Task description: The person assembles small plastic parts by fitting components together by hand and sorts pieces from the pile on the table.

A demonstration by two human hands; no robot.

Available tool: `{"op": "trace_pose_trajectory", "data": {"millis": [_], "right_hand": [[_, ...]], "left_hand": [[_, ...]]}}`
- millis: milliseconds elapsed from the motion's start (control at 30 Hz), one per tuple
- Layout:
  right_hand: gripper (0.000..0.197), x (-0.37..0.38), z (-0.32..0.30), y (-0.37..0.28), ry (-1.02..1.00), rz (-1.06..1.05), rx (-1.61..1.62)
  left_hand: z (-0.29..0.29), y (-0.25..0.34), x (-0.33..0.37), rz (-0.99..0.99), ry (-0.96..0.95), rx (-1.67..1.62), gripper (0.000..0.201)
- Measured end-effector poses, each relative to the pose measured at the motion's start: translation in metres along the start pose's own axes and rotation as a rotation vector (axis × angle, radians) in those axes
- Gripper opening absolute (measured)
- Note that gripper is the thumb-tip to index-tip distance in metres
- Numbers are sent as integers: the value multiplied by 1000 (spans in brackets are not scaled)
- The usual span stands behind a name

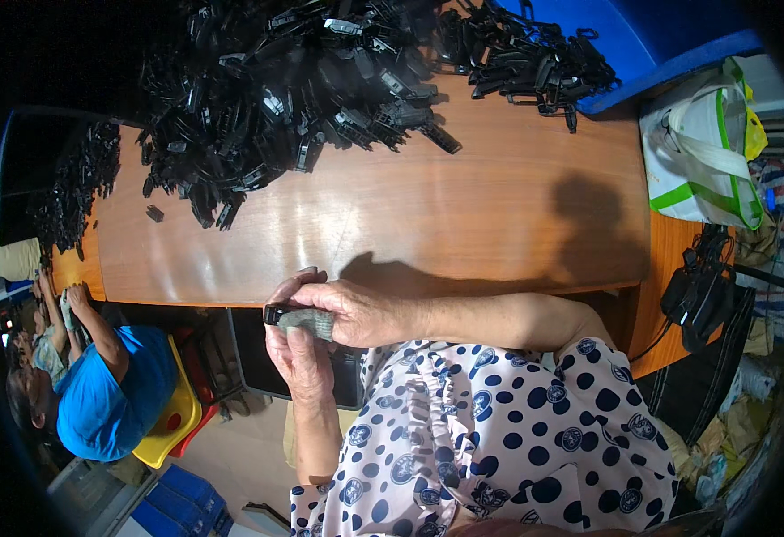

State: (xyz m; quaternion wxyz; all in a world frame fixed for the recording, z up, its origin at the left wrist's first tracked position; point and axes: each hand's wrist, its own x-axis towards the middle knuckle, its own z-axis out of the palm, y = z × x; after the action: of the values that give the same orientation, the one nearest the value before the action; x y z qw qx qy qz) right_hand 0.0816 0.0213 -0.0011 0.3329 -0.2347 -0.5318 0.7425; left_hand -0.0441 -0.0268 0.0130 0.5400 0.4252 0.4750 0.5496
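Fingers of the left hand (304, 360) and right hand (356, 311) both pinch a small black plastic piece (273, 315) right by the brown wooden tabletop's (499, 197) near edge; if that grey knit fabric (314, 322) slides, it could totally drop.

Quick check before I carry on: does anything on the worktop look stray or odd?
One small dark piece lies alone on the wooden table, just off the near-left edge of the large black heap, so it looks stray. I see no spill.
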Motion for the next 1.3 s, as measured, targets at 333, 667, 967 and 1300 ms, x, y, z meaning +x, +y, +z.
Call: {"op": "trace_pose_trajectory", "data": {"millis": [333, 667, 967, 1300], "right_hand": [[23, -4, 3, -10, 44, 176, 189], [19, -36, -32, -8, 149, -60, -746], [37, -80, -22, 12, 578, -61, 68], [24, -236, -72, -7, 1179, 512, -761]], "left_hand": [[-1, -1, -4, -100, 110, -56, 51], [9, -4, -4, -269, 32, 43, 27], [56, -38, -5, -287, -73, -395, 20], [80, -71, 8, 342, -481, 663, 17]]}}
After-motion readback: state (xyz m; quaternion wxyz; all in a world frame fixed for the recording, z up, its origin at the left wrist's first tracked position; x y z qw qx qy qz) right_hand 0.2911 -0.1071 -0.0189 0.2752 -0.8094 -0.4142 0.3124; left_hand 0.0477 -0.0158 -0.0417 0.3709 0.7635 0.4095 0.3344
